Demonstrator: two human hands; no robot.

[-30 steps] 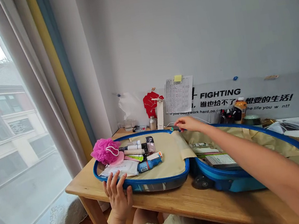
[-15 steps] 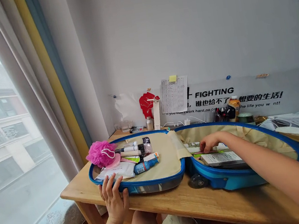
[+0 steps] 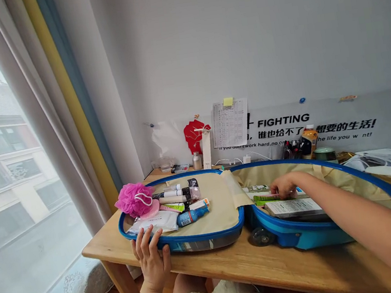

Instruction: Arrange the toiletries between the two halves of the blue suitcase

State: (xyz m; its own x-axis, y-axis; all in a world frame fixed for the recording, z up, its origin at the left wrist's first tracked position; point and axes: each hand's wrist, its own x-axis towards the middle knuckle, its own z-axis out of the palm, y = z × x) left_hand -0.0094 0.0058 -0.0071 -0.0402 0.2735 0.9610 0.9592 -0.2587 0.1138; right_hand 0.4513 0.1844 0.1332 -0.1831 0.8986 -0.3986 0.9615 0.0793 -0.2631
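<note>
Green-striped packaging [image 3: 264, 199] lay under the right hand [image 3: 283, 186], whose fingers [image 3: 277, 191] curled narrowly down onto it; from my remote seat I could not tell whether they held it or only touched it. Just below sat a white box [image 3: 292, 207], its small print unreadable to me. Both lay in the right shell of a blue hard-shell suitcase [image 3: 289, 233], open flat on a wooden table [image 3: 235, 263], with a black wheel [image 3: 261, 236] showing at its front.

The left hand [image 3: 151, 257] gripped the suitcase's front rim, fingers spread over the edge of the left shell. On that shell's beige lining [image 3: 217, 221] I saw a pink bath puff [image 3: 135, 200], white tubes [image 3: 171, 194], a blue bottle [image 3: 191, 217] and a white packet [image 3: 152, 224]. None of their labels were legible at this distance.

Behind the suitcase, a bottle with an orange label [image 3: 309, 142] stood against the wall. Wall lettering [image 3: 283, 120] read "FIGHTING", "If you don't work hard" and "the life you want!", with a Chinese line ending 想要的生活! Above it to the left hung a printed sheet [image 3: 230, 122] with a yellow sticky note [image 3: 227, 102], beside a red fist cutout [image 3: 197, 135].
</note>
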